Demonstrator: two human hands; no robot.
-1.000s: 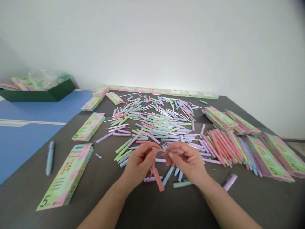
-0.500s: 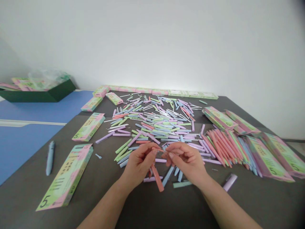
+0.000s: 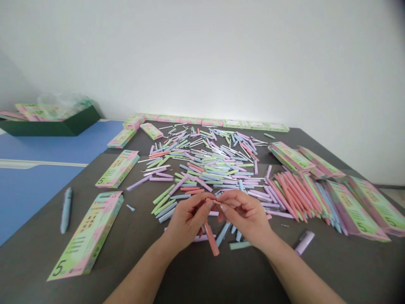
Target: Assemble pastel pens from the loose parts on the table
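Coral pen piece [image 3: 212, 202] is pinched between the left hand [image 3: 186, 221] and right hand [image 3: 245, 219], both closed on it above the middle of the desk [image 3: 142, 270]; a slip could drop it among the loose pen pieces [image 3: 202, 164].
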